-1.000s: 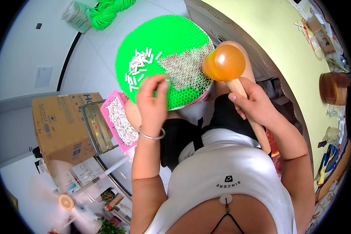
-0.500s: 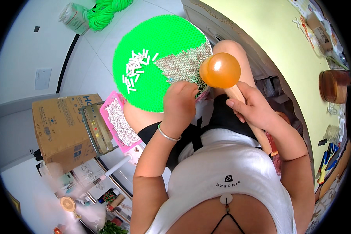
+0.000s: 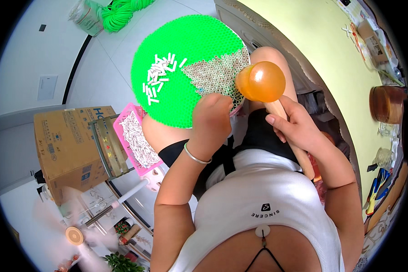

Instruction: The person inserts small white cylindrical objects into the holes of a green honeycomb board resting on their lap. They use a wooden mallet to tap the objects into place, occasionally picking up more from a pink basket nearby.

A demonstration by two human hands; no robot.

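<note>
- The round green pegboard [image 3: 186, 59] rests tilted across the person's bare knees; a wedge of it on the right side is already filled with pale pegs, the rest is bare green.
- The left hand [image 3: 211, 122] sits at the near edge of the filled wedge, fingers curled in together and pressed down on the board. Whether a peg is pinched under the fingertips I cannot tell; the knuckles hide it.
- The right hand [image 3: 299, 129] is wrapped tight around the wooden handle of a mallet [image 3: 261, 81], whose amber rubber head hangs just over the board's right rim, touching or nearly so.
- To do this step well, I would judge: keep the left fingers holding the board flat and clear of the mallet head, and keep any strike light and straight down (a slanted blow on a board balanced on knees could tip it and scatter the loose pieces).
- Count: one board, one mallet, one silver bangle [image 3: 196, 156] on the left wrist.
- Loose white pegs [image 3: 158, 77] lie in one scattered heap on the green part, too many and too overlapped to count exactly, a few dozen at a guess.
- One pink basket [image 3: 138, 138] of more white pegs stands left of the knee, beside one cardboard box [image 3: 65, 149].
</note>
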